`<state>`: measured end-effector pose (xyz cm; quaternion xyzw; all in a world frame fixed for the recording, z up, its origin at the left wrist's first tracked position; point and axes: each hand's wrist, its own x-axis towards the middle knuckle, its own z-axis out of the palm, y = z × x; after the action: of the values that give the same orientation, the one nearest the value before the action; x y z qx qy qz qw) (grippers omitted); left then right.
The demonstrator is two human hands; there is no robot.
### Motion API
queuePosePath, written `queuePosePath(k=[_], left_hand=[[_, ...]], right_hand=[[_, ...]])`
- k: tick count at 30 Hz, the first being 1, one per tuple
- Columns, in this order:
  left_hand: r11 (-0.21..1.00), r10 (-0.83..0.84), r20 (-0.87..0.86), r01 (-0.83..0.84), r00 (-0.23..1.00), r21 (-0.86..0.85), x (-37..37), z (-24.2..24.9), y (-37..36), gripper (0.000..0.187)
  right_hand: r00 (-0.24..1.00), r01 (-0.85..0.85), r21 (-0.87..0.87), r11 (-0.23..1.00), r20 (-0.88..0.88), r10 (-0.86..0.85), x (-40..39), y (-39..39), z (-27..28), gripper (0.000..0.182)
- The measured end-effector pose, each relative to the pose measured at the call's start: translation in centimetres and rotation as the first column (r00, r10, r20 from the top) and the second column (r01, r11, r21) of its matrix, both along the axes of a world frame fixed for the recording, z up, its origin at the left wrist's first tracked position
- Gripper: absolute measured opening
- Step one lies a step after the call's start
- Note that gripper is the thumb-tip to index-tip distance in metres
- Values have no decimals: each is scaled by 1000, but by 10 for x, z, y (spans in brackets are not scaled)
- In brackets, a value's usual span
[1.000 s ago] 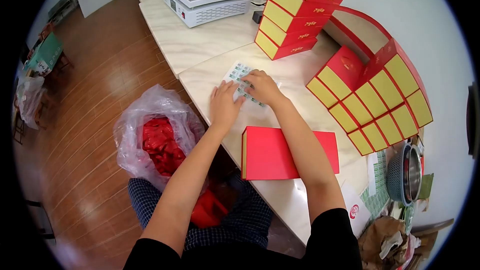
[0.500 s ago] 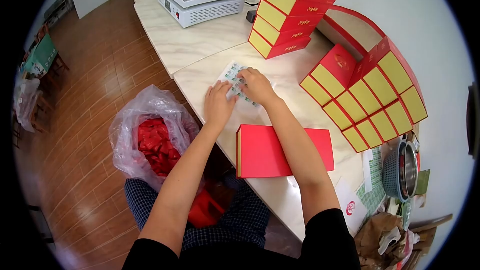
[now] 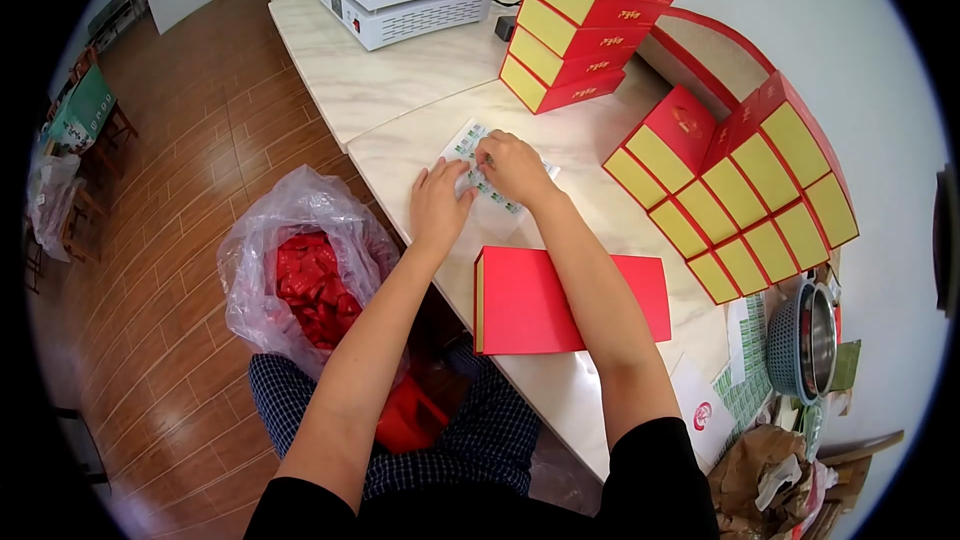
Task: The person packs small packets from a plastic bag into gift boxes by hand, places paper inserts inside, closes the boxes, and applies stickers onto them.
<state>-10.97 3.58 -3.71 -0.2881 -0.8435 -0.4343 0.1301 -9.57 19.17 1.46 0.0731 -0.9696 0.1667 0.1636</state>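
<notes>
A white sheet of green-printed stickers lies on the marble-patterned table. My left hand rests on the sheet's near left side, palm down with its fingers apart. On the sheet's right part, my right hand has thumb and forefinger pinched together; whatever is between them is too small to make out. Under my right forearm lies a closed red box with a yellow-green end, near the table's front edge.
Red boxes stand in a tall stack behind and a wider pile at right. A grey-topped device sits at back left. Colander and bowl are at right. A plastic bag of red pieces is left of my legs.
My right hand's fingers have drawn together in a pinch, and the sheet's right side looks slightly lifted. My left hand has barely moved. The whole view has shifted slightly.
</notes>
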Motion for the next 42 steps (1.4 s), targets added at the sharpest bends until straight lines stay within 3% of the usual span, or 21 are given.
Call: queuePosePath(k=[6,15,25,27,28,30,31,34,36,37,38,39,40,42], left_hand=[[1000,4,-25,-4,1000,2,-1,-3,0,35],[1000,-15,-25,15,1000,-3,-1,-3,0,34],[997,11,-34,-14,999,-79,-2,-3,1,48],[985,32,-26,-35,999,-171,1,-1,1,58],[985,34,-27,-38,999,-168,3,0,2,58],[973,78,-79,-94,994,-212,5,2,2,68],[974,82,-82,-97,993,-206,5,2,3,68],[983,116,-116,-131,986,-131,6,5,-1,63],[993,37,-85,-27,996,113,6,9,-11,49],[993,38,-84,-28,996,115,15,14,-16,49],[925,-235,192,158,953,345,31,15,-23,43],[770,-525,378,237,763,592,49,16,-30,38],[773,-522,392,225,758,593,65,14,-35,38],[629,-700,439,194,563,753,99,14,-37,35]], right_hand=[[991,-7,-9,1000,-135,6,1,0,-8,13],[997,-10,106,994,-75,18,-1,-1,-5,9],[997,-8,-2,1000,-80,8,11,-1,9,6],[995,-33,-171,985,-95,16,16,5,14,6],[995,-35,-168,985,-97,19,16,6,16,6],[992,-3,-519,855,-110,-64,16,9,24,7],[988,30,-529,848,-110,-104,18,11,28,7],[983,84,-600,795,-83,-166,27,18,39,7],[979,89,-627,774,-88,-184,44,18,46,8],[980,62,-629,775,-110,-168,57,14,51,7],[980,37,-630,775,-130,-152,70,9,54,7],[981,42,-631,775,-120,-151,83,3,53,7],[985,45,-641,767,-98,-139,98,-4,50,8],[991,66,-654,753,-47,-128,125,-19,45,10]])
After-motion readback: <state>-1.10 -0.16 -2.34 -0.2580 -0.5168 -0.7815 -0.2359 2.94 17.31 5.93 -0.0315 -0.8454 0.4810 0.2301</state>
